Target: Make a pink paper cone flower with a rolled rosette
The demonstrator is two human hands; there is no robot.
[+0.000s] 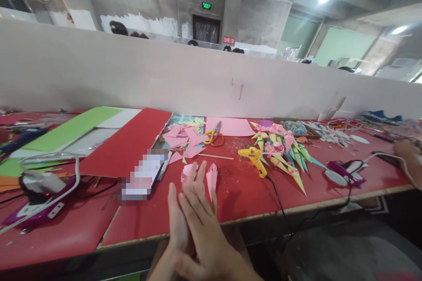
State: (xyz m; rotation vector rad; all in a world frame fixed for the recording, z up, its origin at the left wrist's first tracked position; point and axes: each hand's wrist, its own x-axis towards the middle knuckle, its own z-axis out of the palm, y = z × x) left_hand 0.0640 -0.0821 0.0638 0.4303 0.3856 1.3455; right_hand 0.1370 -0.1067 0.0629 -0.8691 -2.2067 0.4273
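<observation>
My left hand (178,224) and my right hand (206,232) are palm to palm at the table's front edge, fingers stretched out and pointing away from me. Whatever may lie between the palms is hidden. Just beyond the right fingers is a pink paper cone (212,178), its narrow end toward me and close to the little finger. A small pink piece (187,172) shows partly behind the fingertips. To the right rests a yellow hot glue gun (253,158) with a black cord. Scissors (217,136) with yellow and red handles lie farther back.
Several pastel paper cones (292,158) are heaped at the right. Pink paper scraps (184,136), a thin stick (216,156) and a phone (141,180) lie left and centre. Purple power strips (36,210) with cords occupy both sides. A white partition (165,79) stands behind; another person's arm (409,153) appears far right.
</observation>
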